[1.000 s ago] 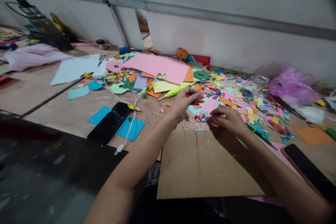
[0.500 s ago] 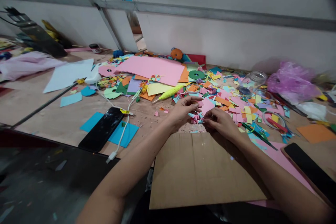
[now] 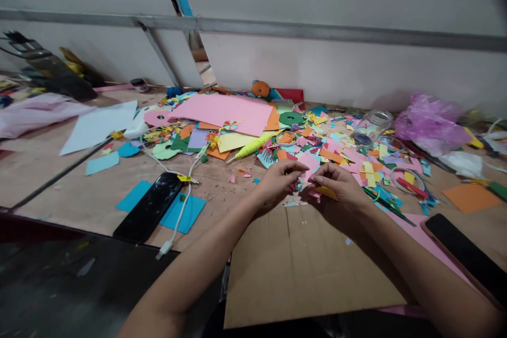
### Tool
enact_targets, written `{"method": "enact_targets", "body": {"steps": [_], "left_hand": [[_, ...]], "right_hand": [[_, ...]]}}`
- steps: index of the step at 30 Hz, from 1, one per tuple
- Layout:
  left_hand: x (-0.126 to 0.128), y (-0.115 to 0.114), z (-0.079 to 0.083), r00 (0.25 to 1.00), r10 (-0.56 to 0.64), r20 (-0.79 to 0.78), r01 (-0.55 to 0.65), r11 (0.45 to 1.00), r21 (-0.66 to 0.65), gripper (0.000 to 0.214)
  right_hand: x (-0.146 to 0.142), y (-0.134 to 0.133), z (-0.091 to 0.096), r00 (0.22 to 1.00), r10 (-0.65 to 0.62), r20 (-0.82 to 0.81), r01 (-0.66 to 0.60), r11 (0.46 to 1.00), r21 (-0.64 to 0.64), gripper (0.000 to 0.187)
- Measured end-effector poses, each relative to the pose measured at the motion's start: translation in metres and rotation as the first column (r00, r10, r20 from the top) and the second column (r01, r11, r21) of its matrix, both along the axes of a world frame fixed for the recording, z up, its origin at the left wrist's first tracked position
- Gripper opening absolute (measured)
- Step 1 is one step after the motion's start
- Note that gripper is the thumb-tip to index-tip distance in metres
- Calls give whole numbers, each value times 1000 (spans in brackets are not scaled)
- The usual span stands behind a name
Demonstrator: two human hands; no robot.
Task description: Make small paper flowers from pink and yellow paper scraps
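My left hand (image 3: 282,181) is closed, thumb and forefinger together, above the near edge of the scrap pile. Whatever lies between its fingertips is too small to make out. Close by on the right, my right hand (image 3: 337,184) pinches with curled fingers, and a yellow paper piece (image 3: 327,193) shows under them, apparently held. A pink paper piece (image 3: 309,161) lies just beyond and between the hands. Below both wrists is a brown cardboard sheet (image 3: 309,269), reaching over the table's front edge.
Paper scraps (image 3: 368,161) spread to the right, near a clear jar (image 3: 374,125) and a purple plastic bag (image 3: 431,119). A yellow yarn-wrapped stick (image 3: 253,146) lies left of them. One phone (image 3: 150,208) with a white cable (image 3: 182,216) is left, another phone (image 3: 465,253) right.
My right fingers have curled in closer to the left ones, and a yellow paper piece now shows beneath them. The view has tilted slightly up, shifting everything lower.
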State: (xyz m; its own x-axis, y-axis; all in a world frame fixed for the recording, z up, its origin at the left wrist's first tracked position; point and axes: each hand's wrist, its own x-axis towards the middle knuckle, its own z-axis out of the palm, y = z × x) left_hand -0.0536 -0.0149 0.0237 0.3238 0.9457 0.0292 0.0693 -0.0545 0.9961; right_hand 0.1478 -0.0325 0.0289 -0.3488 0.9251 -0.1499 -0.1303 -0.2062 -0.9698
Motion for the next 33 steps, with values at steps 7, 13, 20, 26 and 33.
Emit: {"method": "enact_targets", "body": {"steps": [7, 13, 20, 26, 33], "left_hand": [[1, -5, 2, 980, -47, -195, 95, 964, 248, 19], [3, -10, 3, 977, -24, -212, 102, 925, 365, 20], [3, -9, -1, 969, 0, -249, 113, 890, 441, 14], [6, -10, -3, 966, 71, -250, 30, 924, 380, 14], [6, -10, -1, 960, 28, -278, 78, 927, 366, 14]], "right_hand": [[2, 1, -4, 994, 15, -104, -23, 997, -71, 31], [3, 0, -4, 981, 31, -190, -59, 987, -147, 32], [1, -3, -1, 987, 42, -154, -65, 986, -153, 33], [1, -6, 7, 962, -151, 228, 80, 953, 294, 27], [0, -12, 15, 841, -273, 467, -10, 856, 517, 16]]}}
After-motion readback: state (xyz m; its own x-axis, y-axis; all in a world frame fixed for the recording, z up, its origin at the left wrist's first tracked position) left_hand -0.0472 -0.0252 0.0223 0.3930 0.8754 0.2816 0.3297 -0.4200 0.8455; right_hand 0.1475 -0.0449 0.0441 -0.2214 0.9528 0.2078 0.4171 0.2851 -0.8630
